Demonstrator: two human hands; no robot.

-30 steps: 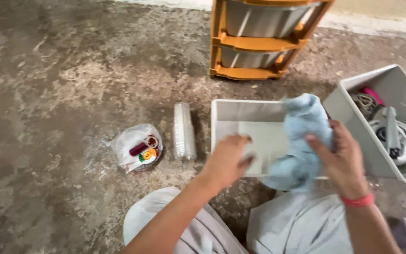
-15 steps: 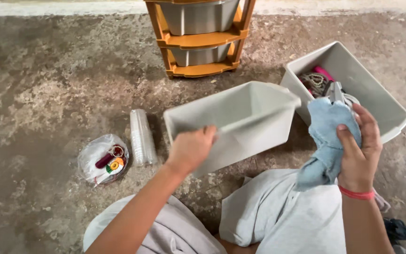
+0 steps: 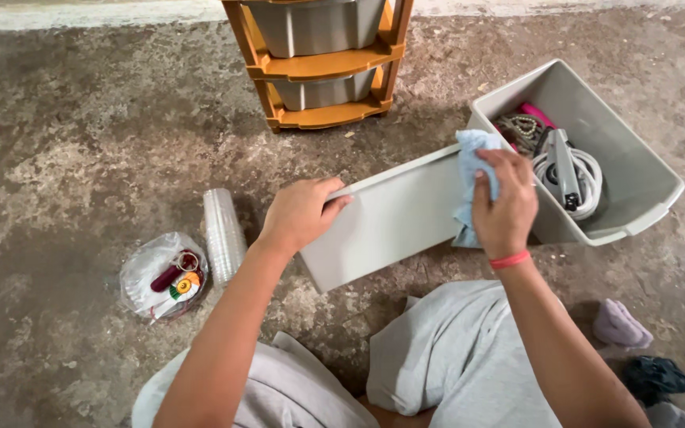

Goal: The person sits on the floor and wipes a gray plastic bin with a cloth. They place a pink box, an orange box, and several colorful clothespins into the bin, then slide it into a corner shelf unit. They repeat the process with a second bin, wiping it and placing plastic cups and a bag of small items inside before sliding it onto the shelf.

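My left hand [image 3: 299, 214] grips the top left edge of an empty grey plastic drawer bin [image 3: 394, 222], which is tipped so its outer side faces me. My right hand [image 3: 505, 204] is closed on a light blue cloth [image 3: 469, 170] and presses it against the bin's right end. A pink band circles my right wrist. My knees in grey trousers sit below the bin.
A second grey bin [image 3: 636, 186] at the right holds a coiled white cable, beads and a pink item. An orange drawer frame [image 3: 319, 67] stands at the back. A stack of clear cups [image 3: 222, 234] and a clear bag of small items [image 3: 160, 273] lie left. Cloth scraps [image 3: 620, 325] lie right.
The grey bin has been tipped from open-side-up to side-on. My right hand brought the blue cloth from beside my knee onto the bin's right end. My left hand stayed on the edge.
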